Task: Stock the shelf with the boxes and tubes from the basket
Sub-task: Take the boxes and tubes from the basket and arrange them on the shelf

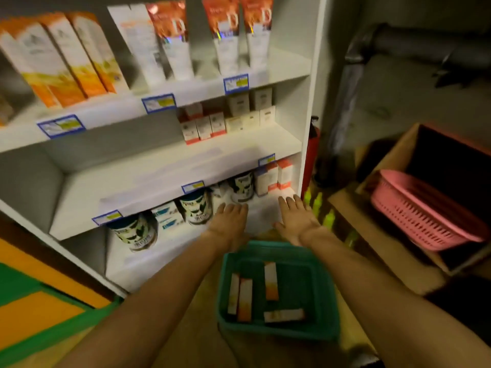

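A teal basket [326,301] sits low in front of me with several white-and-orange boxes [271,281] lying flat inside. The white shelf unit [164,168] stands ahead. Its top shelf holds tall orange-and-white boxes [66,59] and orange-topped tubes [228,35]. Both my arms stretch forward over the basket toward the bottom shelf. My left hand [229,221] and my right hand [295,221] are held flat with straight fingers, and neither holds anything.
The bottom shelf carries round tins [135,232] and small boxes [276,176]. A pink basket [425,211] rests in a cardboard box [393,150] at the right. Yellow-green bottles [317,203] and a red extinguisher [312,155] stand beside the shelf.
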### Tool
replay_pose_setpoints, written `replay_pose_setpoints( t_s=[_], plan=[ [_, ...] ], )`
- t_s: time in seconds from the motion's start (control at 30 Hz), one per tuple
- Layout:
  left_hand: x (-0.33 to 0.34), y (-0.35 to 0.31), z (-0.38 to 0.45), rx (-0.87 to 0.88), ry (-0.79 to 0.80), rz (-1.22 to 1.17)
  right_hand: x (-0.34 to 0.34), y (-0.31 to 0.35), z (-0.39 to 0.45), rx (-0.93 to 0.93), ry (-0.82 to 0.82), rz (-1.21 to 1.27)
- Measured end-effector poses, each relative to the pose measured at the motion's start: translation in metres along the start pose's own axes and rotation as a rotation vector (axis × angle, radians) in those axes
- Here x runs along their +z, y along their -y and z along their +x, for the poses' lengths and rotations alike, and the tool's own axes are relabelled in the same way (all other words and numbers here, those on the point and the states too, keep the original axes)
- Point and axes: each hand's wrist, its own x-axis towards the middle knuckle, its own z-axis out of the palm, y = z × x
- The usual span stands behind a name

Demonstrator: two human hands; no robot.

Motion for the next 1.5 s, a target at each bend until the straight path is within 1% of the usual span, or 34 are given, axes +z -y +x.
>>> replay_pose_setpoints(
  t_s=[0.1,0.2,0.27,0.4,0.53,0.67,0.9,1.07,1.13,1.3,1.43,1.5],
  plan=[
    [0.049,-0.007,0.008,0.030,0.123,-0.059,0.055,-0.007,0.008,0.076,0.137,0.081],
    [0.098,-0.005,0.019,0.019,0.280,-0.172,0.104,-0.013,0.013,0.075,0.228,0.103],
    [0.126,-0.003,0.028,0.017,0.362,-0.244,0.132,-0.016,0.019,0.085,0.302,0.160],
    [0.181,0.000,0.045,0.017,0.429,-0.217,0.187,-0.015,0.040,0.085,0.420,0.249],
    [0.226,0.002,0.060,0.012,0.486,-0.194,0.227,-0.011,0.059,0.068,0.524,0.243],
    [0.257,0.003,0.071,-0.007,0.496,-0.145,0.259,-0.006,0.076,0.050,0.514,0.217],
    [0.295,0.005,0.079,0.004,0.470,-0.063,0.293,0.003,0.093,0.041,0.423,0.213],
    [0.309,0.000,0.078,0.003,0.460,-0.006,0.299,0.012,0.104,0.092,0.484,0.168],
    [0.309,-0.001,0.079,-0.005,0.435,-0.021,0.300,0.015,0.107,0.102,0.495,0.134],
    [0.314,-0.005,0.084,-0.066,0.459,-0.158,0.300,0.013,0.104,0.123,0.512,0.056],
    [0.315,-0.007,0.084,-0.123,0.471,-0.270,0.306,0.014,0.094,0.117,0.526,0.133],
    [0.312,-0.005,0.082,-0.128,0.446,-0.301,0.305,0.016,0.091,0.102,0.537,0.197]
  ],
)
